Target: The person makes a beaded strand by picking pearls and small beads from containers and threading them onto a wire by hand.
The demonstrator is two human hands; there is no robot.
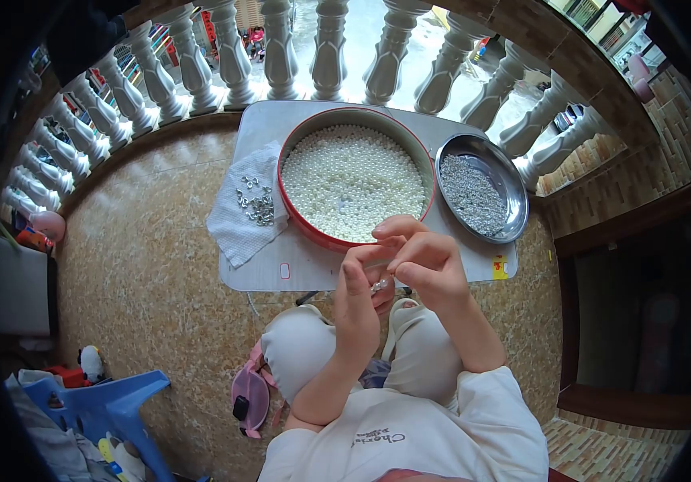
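Close together over the table's near edge are my left hand and my right hand. A few white beads show between them, against the fingers of my left hand, which is closed around them. My right thumb and index finger pinch beside the beads; what they hold is too small to make out. Just beyond my hands stands a round red-rimmed tub full of pearl-white beads. To its right an oval metal tray holds small clear or silvery beads.
On the white folding table, a paper towel at left carries small silver metal pieces. A white balustrade runs behind the table. A blue plastic stool and a pink bag are on the floor at lower left.
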